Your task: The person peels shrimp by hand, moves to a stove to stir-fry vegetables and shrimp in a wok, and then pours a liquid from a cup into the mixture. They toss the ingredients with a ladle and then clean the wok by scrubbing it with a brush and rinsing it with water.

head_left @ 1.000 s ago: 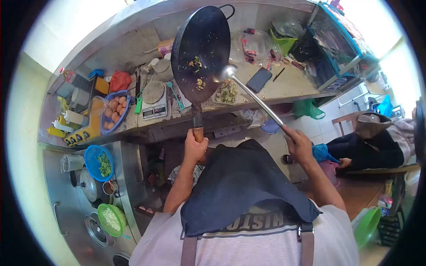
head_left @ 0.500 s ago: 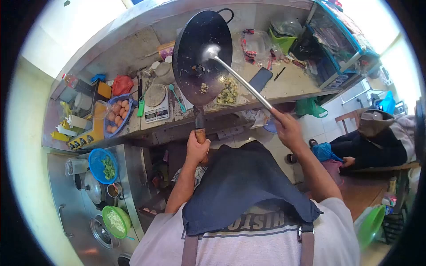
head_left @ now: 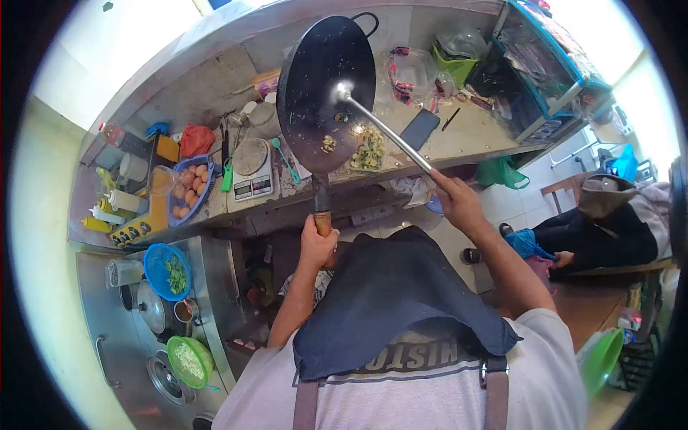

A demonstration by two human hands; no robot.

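My left hand is wrapped round the wooden handle of a black wok, which is tilted steeply above the counter. A few bits of food cling inside the wok. My right hand grips the end of a long metal ladle, whose bowl lies against the wok's inner face. Chopped food is heaped beside the wok's lower right rim; what holds it is hard to make out.
On the counter are a phone, a kitchen scale and a basket of eggs. Bowls of greens and pale pieces stand at left. A seated person is at right.
Food bits inside the wok have shifted, and the heap beside it looks larger. My right hand and the ladle's handle have moved slightly up and left.
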